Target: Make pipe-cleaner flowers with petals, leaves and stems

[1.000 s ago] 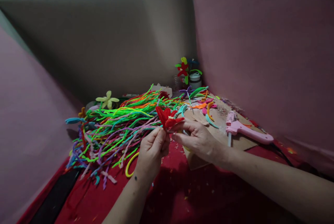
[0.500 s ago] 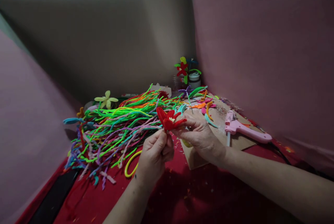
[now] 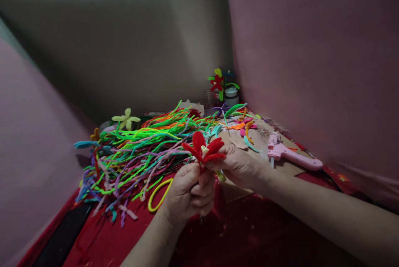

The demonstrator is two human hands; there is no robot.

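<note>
A red pipe-cleaner flower (image 3: 204, 148) with pale stamens at its centre is held up above the red cloth. My left hand (image 3: 191, 190) is closed round the base of the flower, its thumb and forefinger pinching just below the petals. On the right side, my right hand (image 3: 238, 165) pinches around a lower petal, its fingertips partly hidden behind the bloom. A small yellow-green piece (image 3: 221, 175) shows beneath my right hand; I cannot tell what it is. The stem is mostly hidden inside my left hand.
A heap of colourful pipe cleaners (image 3: 149, 146) spreads on the left. A pink glue gun (image 3: 294, 155) lies on brown cardboard (image 3: 237, 192) at right. Behind stand a yellow flower (image 3: 126, 118), a white-lidded container (image 3: 231, 96) and another red flower (image 3: 216, 83). Walls close in both sides.
The flower has turned, so its petals now spread more upright with the stamens facing me. My left hand has shifted slightly right and down, and my right hand still grips a petal.
</note>
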